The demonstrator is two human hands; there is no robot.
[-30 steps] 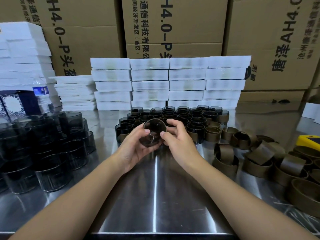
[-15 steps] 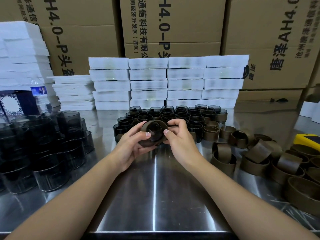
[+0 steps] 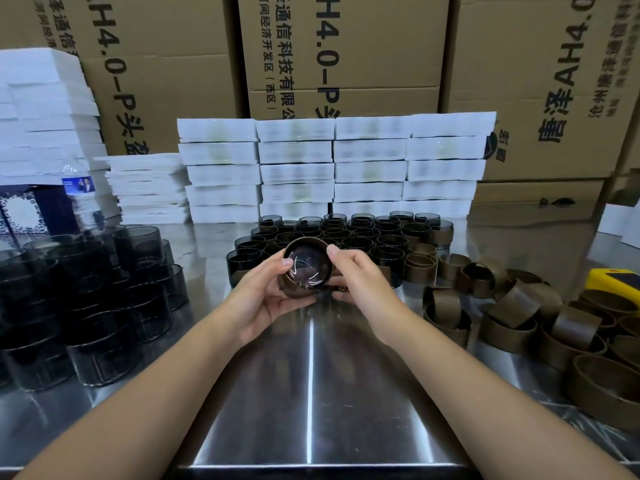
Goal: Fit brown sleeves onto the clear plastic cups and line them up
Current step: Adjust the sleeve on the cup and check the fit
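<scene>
Above the steel tabletop, your left grip and right grip both clamp one clear cup, tipped toward you with a brown sleeve round it. Just behind stand rows of sleeved cups; loose sleeves lie right, bare cups left, white boxes farther back.

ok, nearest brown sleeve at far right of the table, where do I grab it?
Pinch the sleeve at its near rim from above, thumb inside, fingers outside: it sits open end up, a thin ring, with neighbours crowding its far side. Squeezing across may flatten it.
</scene>
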